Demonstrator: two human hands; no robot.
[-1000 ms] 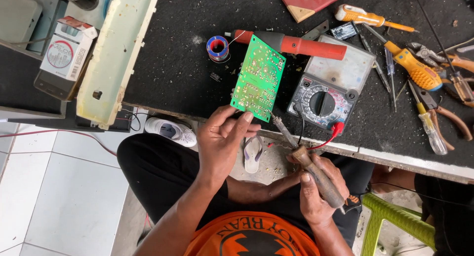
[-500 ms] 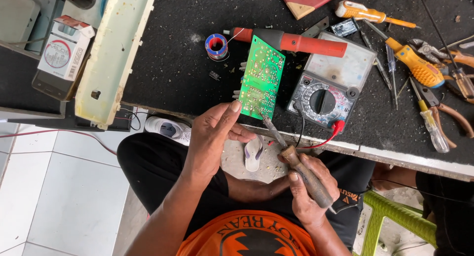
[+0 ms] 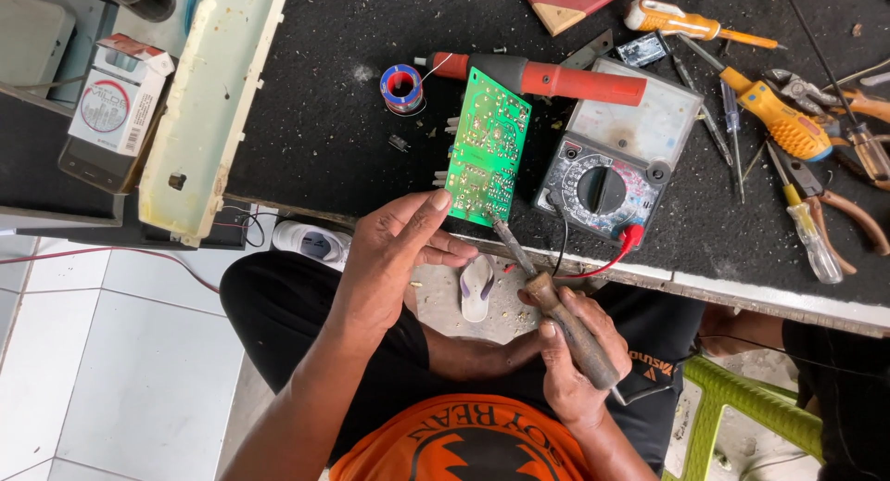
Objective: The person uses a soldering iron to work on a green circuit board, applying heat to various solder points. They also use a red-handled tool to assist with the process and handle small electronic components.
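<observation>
— Casing first: what lay at the far left of the bench?

— A long cream plastic casing [image 3: 215, 110] ran along the bench's [image 3: 315, 129] left edge, with a small cardboard box [image 3: 116, 96] beyond it. A little spool of solder wire [image 3: 401, 87] sat on the black top, right of the casing.

— And the left hand?

— The left hand [image 3: 394, 259] pinched the lower edge of a green circuit board [image 3: 489, 147], fingers closed on it, holding it tilted above the bench edge.

— The right?

— The right hand [image 3: 575, 351] was clenched around the wooden handle of a soldering iron [image 3: 547, 291], its tip touching the board's bottom corner.

— Further right?

— A red desoldering pump [image 3: 547, 78] lay just behind the board, an analog multimeter [image 3: 616, 157] beside it, then screwdrivers [image 3: 774, 115] and pliers [image 3: 839, 208].
</observation>
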